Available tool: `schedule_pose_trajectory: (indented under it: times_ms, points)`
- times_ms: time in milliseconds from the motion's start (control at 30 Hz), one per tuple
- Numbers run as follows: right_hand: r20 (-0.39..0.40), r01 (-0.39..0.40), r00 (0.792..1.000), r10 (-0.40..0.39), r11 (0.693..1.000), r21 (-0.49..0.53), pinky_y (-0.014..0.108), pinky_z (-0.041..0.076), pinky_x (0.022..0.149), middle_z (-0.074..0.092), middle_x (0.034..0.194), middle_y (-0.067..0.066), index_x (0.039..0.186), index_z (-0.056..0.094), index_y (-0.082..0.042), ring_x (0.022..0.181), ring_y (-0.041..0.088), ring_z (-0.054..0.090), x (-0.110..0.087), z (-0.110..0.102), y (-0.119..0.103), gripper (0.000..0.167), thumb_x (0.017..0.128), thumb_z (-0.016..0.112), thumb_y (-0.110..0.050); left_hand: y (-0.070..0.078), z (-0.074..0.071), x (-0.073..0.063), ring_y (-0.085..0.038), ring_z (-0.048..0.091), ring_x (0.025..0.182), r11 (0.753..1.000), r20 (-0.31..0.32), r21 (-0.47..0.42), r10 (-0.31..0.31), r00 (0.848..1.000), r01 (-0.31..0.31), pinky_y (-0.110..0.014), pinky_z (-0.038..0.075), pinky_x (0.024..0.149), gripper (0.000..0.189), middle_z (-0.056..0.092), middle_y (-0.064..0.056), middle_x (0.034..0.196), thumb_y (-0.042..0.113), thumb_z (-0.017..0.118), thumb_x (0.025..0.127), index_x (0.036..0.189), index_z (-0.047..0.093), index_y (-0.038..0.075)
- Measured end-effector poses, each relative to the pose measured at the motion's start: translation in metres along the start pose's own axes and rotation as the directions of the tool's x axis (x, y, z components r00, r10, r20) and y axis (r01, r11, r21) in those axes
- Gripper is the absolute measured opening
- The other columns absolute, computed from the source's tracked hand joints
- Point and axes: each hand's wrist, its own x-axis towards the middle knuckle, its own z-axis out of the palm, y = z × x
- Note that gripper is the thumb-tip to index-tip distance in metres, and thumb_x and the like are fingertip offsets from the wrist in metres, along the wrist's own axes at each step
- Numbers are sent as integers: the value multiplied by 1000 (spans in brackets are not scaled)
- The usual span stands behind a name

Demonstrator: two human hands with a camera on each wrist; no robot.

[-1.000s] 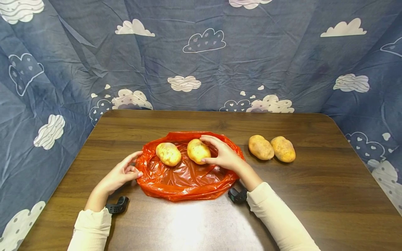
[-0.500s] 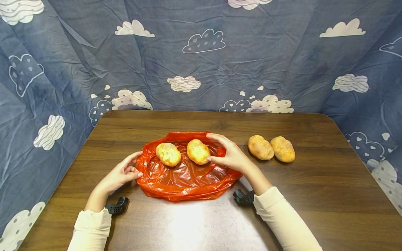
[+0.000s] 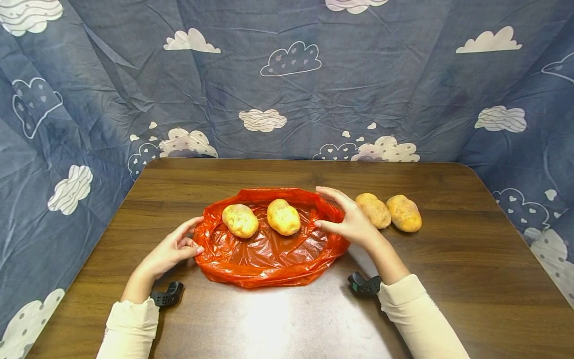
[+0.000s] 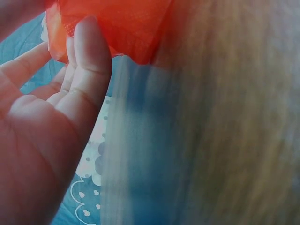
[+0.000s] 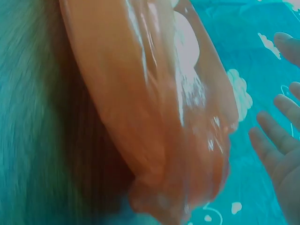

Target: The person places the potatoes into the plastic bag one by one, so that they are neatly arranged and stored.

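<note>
A red plastic bag [image 3: 269, 257] lies spread wide at its mouth on the table. Inside it sit two potatoes, the left potato [image 3: 240, 221] and the right potato [image 3: 283, 218], side by side. My left hand [image 3: 168, 253] holds the bag's left edge between thumb and fingers; in the left wrist view a finger [image 4: 89, 51] overlaps the red film. Over the bag's right rim is my right hand [image 3: 354, 222], fingers spread and holding nothing. The right wrist view shows that hand apart from the bag [image 5: 154, 117].
Two more potatoes lie touching on the table to the right: a nearer potato [image 3: 374, 213], partly behind my right hand, and a farther potato [image 3: 404, 213]. The wooden table [image 3: 471, 279] ends at a cloud-printed blue cloth [image 3: 287, 99].
My right hand has let go of the right potato in the bag and drawn back rightward to the rim. The potato stays in place; the left hand has not moved.
</note>
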Motion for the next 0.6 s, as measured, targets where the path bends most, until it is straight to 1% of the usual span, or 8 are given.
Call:
schedule_pose_trajectory:
  times_ms: [233, 400, 500, 600]
  points:
    - [-45, -13, 999, 13, 1000, -10, 45, 36, 92, 44, 124, 26, 123, 43, 12, 110, 39, 45, -12, -16, 7, 65, 66, 73, 11, 1, 0, 0, -14, 53, 72, 1000, 0, -3, -13, 1000, 13, -25, 47, 59, 67, 35, -28, 116, -9, 57, 82, 137, 20, -3]
    - [-79, -46, 996, 41, 997, -58, 43, 35, 92, 45, 125, 24, 124, 43, 11, 110, 38, 45, -22, -29, 12, 65, 66, 73, 10, 1, 0, 0, -14, 53, 72, 1000, 2, -5, -20, 1000, 20, -26, 47, 59, 67, 35, -27, 115, -9, 57, 82, 138, 20, -3]
    - [-104, -83, 992, 76, 994, -66, 37, 35, 95, 45, 125, 24, 124, 44, 10, 112, 37, 44, -28, -36, 16, 65, 66, 74, 10, 0, 0, -1, -13, 52, 72, 1000, -1, -1, -30, 1000, 30, -26, 47, 58, 68, 36, -24, 115, -8, 57, 82, 138, 20, -3]
    - [-132, -102, 987, 94, 993, -59, 30, 34, 96, 45, 125, 25, 124, 43, 11, 112, 39, 43, -34, -43, 20, 65, 66, 73, 12, 0, 0, 0, -13, 52, 72, 999, -6, 1, -38, 999, 38, -26, 47, 58, 68, 37, -21, 114, -8, 58, 82, 138, 21, -2]
